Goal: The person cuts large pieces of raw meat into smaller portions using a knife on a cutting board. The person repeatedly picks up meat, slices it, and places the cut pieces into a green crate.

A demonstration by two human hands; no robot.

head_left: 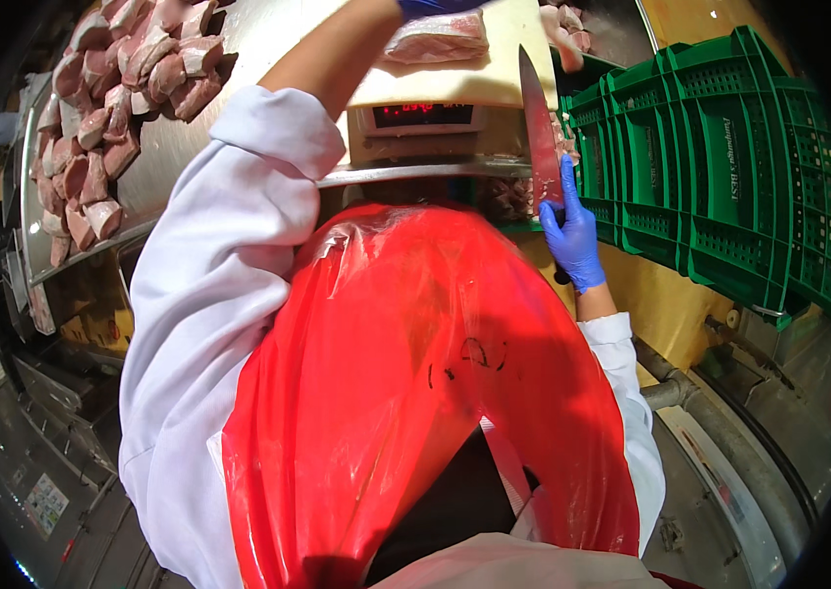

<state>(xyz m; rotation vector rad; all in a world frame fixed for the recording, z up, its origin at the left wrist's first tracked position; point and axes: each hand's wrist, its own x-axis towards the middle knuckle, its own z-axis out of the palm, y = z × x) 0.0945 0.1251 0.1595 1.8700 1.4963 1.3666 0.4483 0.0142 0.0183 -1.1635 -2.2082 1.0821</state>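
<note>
My right hand, in a blue glove, is closed round the handle of a long knife. Its blade points away from me along the right edge of a cream cutting board, and the index finger lies stretched along the blade. A slab of pale pink raw meat rests on the board. My left hand, also blue-gloved, reaches across to the far side, just beyond the slab. Only a strip of that glove shows at the top edge; its fingers are out of view.
Many cut meat chunks are heaped on the steel table at left. A scale with a red lit display sits under the board's near edge. Green plastic crates stand at right. More meat pieces lie below the table edge.
</note>
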